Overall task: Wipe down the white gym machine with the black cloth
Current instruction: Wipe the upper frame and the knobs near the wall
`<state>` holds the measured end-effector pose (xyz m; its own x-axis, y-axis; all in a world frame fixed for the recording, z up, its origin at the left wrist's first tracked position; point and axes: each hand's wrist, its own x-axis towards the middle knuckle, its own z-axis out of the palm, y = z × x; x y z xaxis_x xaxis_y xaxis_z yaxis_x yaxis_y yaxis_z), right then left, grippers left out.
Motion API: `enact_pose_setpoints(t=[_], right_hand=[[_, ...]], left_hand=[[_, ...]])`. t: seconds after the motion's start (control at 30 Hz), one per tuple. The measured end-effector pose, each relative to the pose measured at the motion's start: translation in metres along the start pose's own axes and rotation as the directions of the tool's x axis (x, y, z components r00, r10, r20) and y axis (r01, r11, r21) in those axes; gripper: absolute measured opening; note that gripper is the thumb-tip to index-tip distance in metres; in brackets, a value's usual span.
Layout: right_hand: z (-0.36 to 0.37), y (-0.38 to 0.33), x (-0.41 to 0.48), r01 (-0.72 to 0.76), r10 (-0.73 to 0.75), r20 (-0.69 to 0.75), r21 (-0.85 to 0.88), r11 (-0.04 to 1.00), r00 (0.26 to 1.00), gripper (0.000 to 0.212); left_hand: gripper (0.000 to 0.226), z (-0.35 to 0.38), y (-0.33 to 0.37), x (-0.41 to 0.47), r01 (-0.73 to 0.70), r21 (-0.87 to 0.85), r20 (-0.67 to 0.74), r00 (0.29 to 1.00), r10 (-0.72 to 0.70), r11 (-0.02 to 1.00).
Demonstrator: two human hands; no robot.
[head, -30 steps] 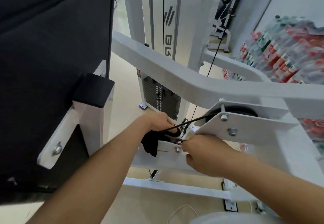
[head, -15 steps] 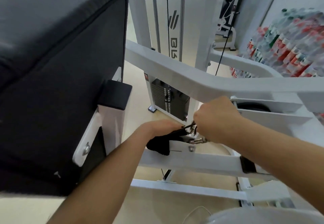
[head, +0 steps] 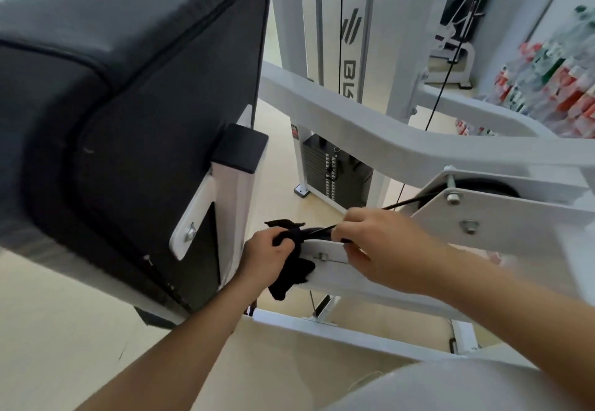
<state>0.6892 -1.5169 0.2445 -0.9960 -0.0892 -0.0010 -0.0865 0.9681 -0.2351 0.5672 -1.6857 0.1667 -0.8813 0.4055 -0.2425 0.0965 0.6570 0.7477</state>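
The left hand bunches the black cloth, covering its middle; the cloth in turn masks the end of a bar on the white gym machine. A stretch of cable vanishes behind the right hand pinching it. White plates hide most of the pulley wheel. The black pad runs off the left edge; packages at right are blurred beyond reading.

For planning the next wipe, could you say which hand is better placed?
Probably the left hand: it grips the black cloth against the white bar; the right hand pinches the cable.
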Motion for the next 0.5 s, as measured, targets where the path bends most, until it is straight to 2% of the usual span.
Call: enact_pose_setpoints(t=[0.07, 0.13, 0.17, 0.2, 0.23, 0.27, 0.33, 0.4, 0.47, 0.5], right_hand=[[0.006, 0.000, -0.002, -0.198, 0.161, 0.284, 0.105, 0.975, 0.945, 0.034], [0.012, -0.006, -0.001, -0.376, 0.199, 0.549, 0.230, 0.897, 0.812, 0.054], [0.015, -0.011, -0.001, -0.475, 0.173, 0.614, 0.370, 0.799, 0.770, 0.058], [0.018, -0.015, -0.001, -0.548, 0.154, 0.620, 0.516, 0.658, 0.769, 0.052], [0.022, -0.019, -0.001, -0.563, 0.154, 0.587, 0.619, 0.547, 0.795, 0.042], [0.022, -0.021, -0.001, -0.534, 0.165, 0.536, 0.664, 0.523, 0.828, 0.034], [0.015, -0.018, -0.003, -0.459, 0.199, 0.451, 0.595, 0.660, 0.870, 0.025], [-0.004, -0.007, -0.012, -0.396, 0.216, 0.410, 0.427, 0.813, 0.886, 0.022], [-0.025, 0.004, -0.025, -0.346, 0.243, 0.383, 0.227, 0.910, 0.891, 0.021], [-0.030, 0.008, -0.031, -0.322, 0.261, 0.367, 0.115, 0.940, 0.893, 0.020]], left_hand=[[0.022, -0.006, -0.003, -0.015, 0.080, -0.156, 0.004, 0.997, -0.080, 0.985], [0.022, -0.006, 0.004, -0.029, 0.188, -0.444, 0.064, 0.982, -0.178, 0.876], [0.021, -0.004, 0.010, -0.037, 0.220, -0.546, 0.132, 0.975, -0.176, 0.808], [0.019, 0.000, 0.018, -0.045, 0.232, -0.585, 0.205, 0.969, -0.135, 0.777], [0.018, 0.003, 0.023, -0.052, 0.220, -0.565, 0.268, 0.960, -0.076, 0.795], [0.016, 0.005, 0.026, -0.058, 0.172, -0.507, 0.293, 0.956, -0.019, 0.845], [0.013, 0.003, 0.031, -0.061, 0.042, -0.401, 0.265, 0.962, 0.072, 0.915], [0.017, 0.001, 0.032, -0.057, -0.100, -0.317, 0.226, 0.958, 0.178, 0.943], [0.028, 0.005, 0.032, -0.055, -0.279, -0.066, 0.224, 0.932, 0.287, 0.958], [0.031, 0.010, 0.030, -0.054, -0.413, 0.097, 0.221, 0.896, 0.385, 0.905]])
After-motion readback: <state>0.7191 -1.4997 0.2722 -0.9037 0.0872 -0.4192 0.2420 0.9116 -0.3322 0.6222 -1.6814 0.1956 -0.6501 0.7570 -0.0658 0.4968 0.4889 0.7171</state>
